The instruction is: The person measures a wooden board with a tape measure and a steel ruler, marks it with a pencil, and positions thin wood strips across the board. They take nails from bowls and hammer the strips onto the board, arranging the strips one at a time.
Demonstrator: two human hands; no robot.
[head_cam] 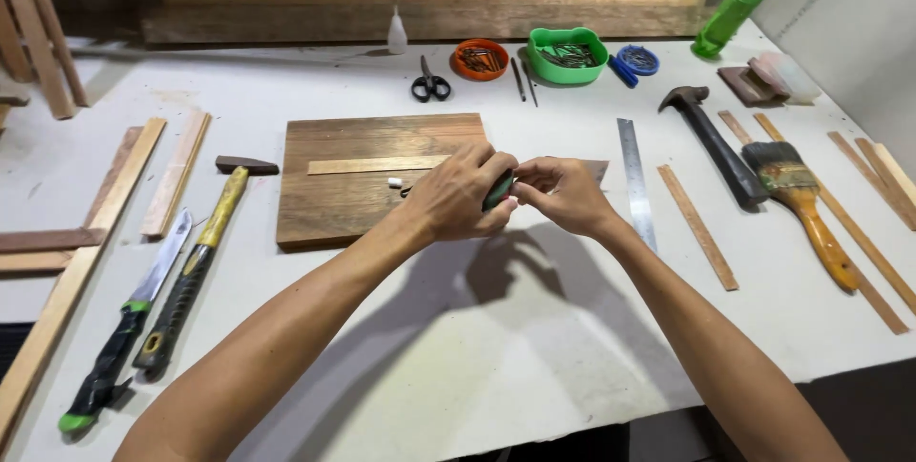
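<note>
You have both hands drawn together just above the white tabletop (496, 357), in front of the dark brown rectangular wooden board (353, 180). Your left hand (465, 197) is closed around a small dark green object (499, 192), fingers curled over its top so that only a short end shows between your hands; what kind of tool it is I cannot tell. Your right hand (561, 195) meets it from the other side, fingertips pinched at that exposed end, as you would to steady or adjust something small. Holding it up close and central keeps it in your line of sight, clear of the board.

On the board a thin pale wooden strip (377, 165) lies lengthwise, with a small white block (394, 181) just below it, both within easy reach of your left hand. Just right of your right hand a steel ruler (635, 180) lies pointing away from you, next to a slim wooden slat (697, 226).

The striking and cutting tools are parked out at the sides: a yellow-handled hammer (196, 262) and a green-tipped saw knife (129, 324) on the left, a black hammer (716, 142) and a wide paintbrush with a wooden handle (806, 204) on the right. At the back edge sit black scissors (430, 85), an orange dish of nails (480, 58) and a green tub of fasteners (568, 53), kept out of the working space.
</note>
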